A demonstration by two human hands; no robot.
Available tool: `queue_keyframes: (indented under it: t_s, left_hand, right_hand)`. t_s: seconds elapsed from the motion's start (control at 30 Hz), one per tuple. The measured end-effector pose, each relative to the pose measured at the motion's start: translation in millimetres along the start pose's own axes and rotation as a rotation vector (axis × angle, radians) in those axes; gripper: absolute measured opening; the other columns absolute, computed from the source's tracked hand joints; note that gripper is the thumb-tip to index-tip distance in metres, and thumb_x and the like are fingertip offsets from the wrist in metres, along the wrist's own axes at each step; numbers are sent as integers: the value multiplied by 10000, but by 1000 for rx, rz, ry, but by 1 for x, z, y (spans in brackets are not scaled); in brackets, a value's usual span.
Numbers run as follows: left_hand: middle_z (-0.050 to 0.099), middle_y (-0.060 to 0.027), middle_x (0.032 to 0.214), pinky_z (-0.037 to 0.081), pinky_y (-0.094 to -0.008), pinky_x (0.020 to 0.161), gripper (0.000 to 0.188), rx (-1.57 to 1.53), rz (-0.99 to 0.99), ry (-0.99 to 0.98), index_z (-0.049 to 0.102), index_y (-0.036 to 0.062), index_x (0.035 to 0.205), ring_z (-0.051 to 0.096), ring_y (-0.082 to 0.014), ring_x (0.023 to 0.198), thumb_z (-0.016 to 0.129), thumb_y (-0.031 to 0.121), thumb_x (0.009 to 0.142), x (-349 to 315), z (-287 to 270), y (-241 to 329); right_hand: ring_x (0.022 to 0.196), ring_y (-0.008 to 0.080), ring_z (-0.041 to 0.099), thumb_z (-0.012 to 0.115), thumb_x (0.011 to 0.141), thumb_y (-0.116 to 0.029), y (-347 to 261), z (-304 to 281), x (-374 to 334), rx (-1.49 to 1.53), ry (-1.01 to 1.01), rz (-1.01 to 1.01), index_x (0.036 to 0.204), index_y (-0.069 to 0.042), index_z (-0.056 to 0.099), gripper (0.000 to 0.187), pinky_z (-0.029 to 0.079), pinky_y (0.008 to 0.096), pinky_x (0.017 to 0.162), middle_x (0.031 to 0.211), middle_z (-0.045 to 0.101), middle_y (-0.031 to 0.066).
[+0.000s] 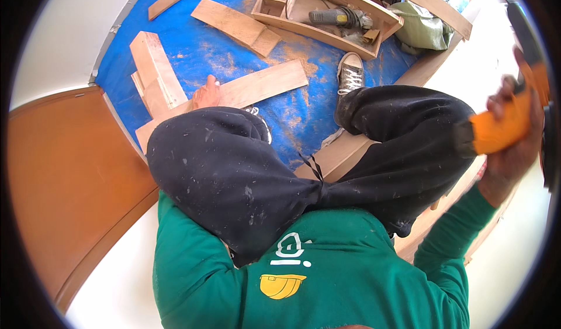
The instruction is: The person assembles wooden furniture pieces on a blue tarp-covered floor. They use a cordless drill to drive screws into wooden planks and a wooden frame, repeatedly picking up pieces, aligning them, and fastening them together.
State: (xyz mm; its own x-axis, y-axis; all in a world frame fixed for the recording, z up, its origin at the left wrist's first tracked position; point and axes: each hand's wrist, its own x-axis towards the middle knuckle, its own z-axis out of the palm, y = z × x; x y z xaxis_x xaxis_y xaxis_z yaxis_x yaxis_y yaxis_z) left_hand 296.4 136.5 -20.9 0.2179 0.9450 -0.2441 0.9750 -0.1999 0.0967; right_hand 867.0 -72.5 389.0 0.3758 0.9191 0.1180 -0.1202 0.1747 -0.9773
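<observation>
Green sweatshirt cloth [327,282] fills the near edge of the view, and just beyond it the person's dark, dust-flecked trousers [245,171] spread wide in a crouch over the floor. Past the left knee, the left hand [205,93] lies flat with its fingers spread on a long wooden plank [245,92], seemingly pressing down to keep the board from shifting; the plank rests on a blue tarp [304,115] dusted with orange sawdust. At the far right, the right hand [514,133] is raised beside the head, fingers wrapped tight around the handle of an orange power tool [502,129], held clear of the wood and well apart from the plank. A grey sneaker [350,73] plants the right foot on the tarp just beside the plank's right end, likely bracing the crouch. Shorter offcuts [155,72] lie to the left of the pressing hand, one crossing under the plank. Farther off, an open wooden box frame [274,4] holds a corded grinder [336,17] out of the way, with a green bag [421,28] to its right. A brown panel [64,177] stands at the left.
</observation>
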Motion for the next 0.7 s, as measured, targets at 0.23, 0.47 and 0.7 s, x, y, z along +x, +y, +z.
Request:
queue_keyframes:
  t_s: [0.23,0.47,0.7]
  left_hand:
    - [763,-194,858,546,-608,716,215,14,313,94,545,103,1219,743,-444,809,604,224,1052,5,-28,-54]
    - [754,-173,956,515,-573,812,170,5,555,190,575,96,1194,720,-412,898,583,212,1070,61,-42,-80]
    - [706,-161,1051,484,-540,955,172,29,336,9,636,79,1180,677,-392,1042,555,206,1098,86,-39,-49]
  right_hand:
    - [756,156,690,819,893,-141,138,138,14,-32,-67,553,1293,44,639,476,583,310,672,1001,725,93]
    - [722,152,648,726,896,-70,244,153,-38,-250,-65,1053,1191,-14,620,318,545,332,685,906,651,46]
    - [830,161,677,699,905,-56,287,140,-34,-277,-196,1066,1251,9,647,355,562,340,772,980,688,59]
